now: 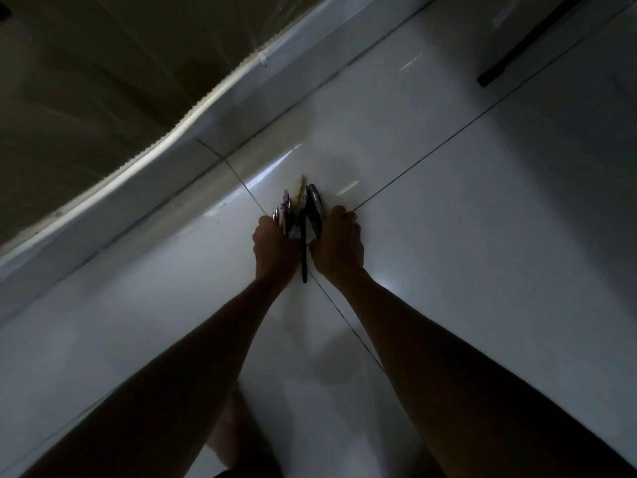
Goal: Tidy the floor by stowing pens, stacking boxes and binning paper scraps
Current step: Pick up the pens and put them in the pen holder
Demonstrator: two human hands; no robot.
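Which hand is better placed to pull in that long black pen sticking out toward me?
Probably the right hand: its thumb side sits right beside the long black pen, while the left hand grips the pink and silver-tipped pens.

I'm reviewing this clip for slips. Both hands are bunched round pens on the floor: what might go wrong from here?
One black pen sticks out backward between the left hand and right hand, beyond the other pens; it may slip out on lifting.
The floor is glossy tile, so a dropped pen could skid or roll away.
The scene is dim; a stray pen might be missed.
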